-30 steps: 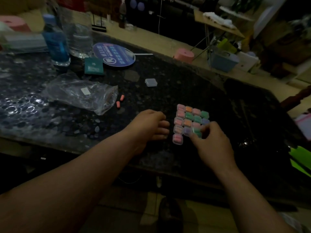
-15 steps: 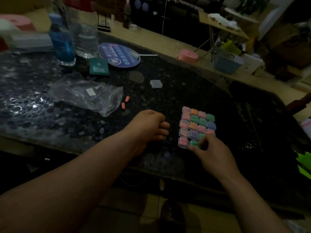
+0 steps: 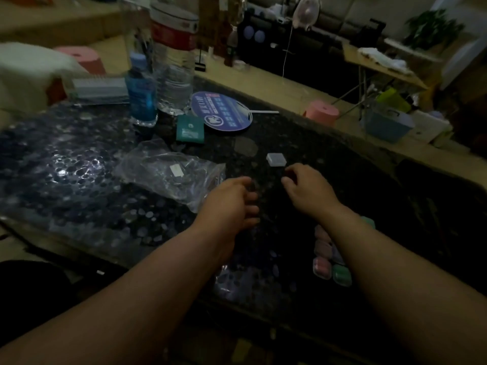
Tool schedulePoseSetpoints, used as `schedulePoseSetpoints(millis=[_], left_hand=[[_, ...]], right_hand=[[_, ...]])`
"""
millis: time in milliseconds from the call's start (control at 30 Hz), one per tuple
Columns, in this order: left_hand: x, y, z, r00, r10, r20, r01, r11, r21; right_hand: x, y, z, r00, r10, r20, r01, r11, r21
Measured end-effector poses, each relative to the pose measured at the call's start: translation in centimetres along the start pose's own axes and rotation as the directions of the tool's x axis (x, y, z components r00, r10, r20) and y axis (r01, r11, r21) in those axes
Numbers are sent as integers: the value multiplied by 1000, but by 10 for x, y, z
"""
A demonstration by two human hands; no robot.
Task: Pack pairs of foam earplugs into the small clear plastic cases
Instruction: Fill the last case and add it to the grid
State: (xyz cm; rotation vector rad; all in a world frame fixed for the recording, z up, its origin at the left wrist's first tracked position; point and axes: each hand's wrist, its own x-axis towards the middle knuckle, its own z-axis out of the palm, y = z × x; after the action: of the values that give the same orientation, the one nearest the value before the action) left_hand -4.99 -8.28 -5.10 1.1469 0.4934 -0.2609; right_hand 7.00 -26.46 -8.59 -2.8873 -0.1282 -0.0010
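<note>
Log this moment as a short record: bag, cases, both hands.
plastic bag: crumpled, clear, left of both hands
empty case: clear, lying alone, untouched
filled cases: grouped at the near edge, partly hidden by the right forearm
left hand: fingers curled, beside the plastic bag's mouth; any hold hidden
right hand: loosely curled, nothing visibly held, just short of the empty case

Pretty dim shot. Both hands hover over the dark worktop (image 3: 369, 180), left hand (image 3: 232, 204) beside the crinkly plastic bag (image 3: 171, 175), right hand (image 3: 308, 191) just short of an empty clear case (image 3: 276, 159). Fingers loosely curled on both, nothing visible in them. Filled cases (image 3: 332, 270) peek out under the right forearm.
</note>
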Motion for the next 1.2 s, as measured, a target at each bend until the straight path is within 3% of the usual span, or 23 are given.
schedulePoseSetpoints(millis=[133,300,467,533,600,667,767,833,1000,1200], left_hand=[[2,6,-1,1000,-22,-21,20,997,-70],[8,3,4,999,-48,23,51,993,-111],[13,2,6,994,-98,46,103,985,-137],[14,0,6,997,-73,9,73,995,-69],[11,-1,5,1000,-25,-13,26,997,72],[10,-2,5,1000,16,24,-20,983,184],[1,-6,8,986,4,166,-54,953,298],[-10,-12,11,964,-27,265,-76,925,371],[-34,-31,13,902,15,432,-222,873,434],[-48,-39,17,880,34,474,-257,873,415]], right_hand=[[52,-12,3,998,1,64,11,980,-199],[87,-21,10,979,-24,200,89,944,-318],[86,-29,11,981,-5,192,71,937,-341],[70,-26,7,985,12,172,23,980,-197],[40,-24,-3,992,23,124,-40,989,140],[2,-25,-14,991,61,121,-115,854,507],[-68,-23,-29,955,114,275,-290,565,773],[-109,-15,-33,936,140,323,-351,430,832],[-160,-1,-37,933,189,305,-356,389,849],[-181,11,-36,931,181,316,-361,341,868]])
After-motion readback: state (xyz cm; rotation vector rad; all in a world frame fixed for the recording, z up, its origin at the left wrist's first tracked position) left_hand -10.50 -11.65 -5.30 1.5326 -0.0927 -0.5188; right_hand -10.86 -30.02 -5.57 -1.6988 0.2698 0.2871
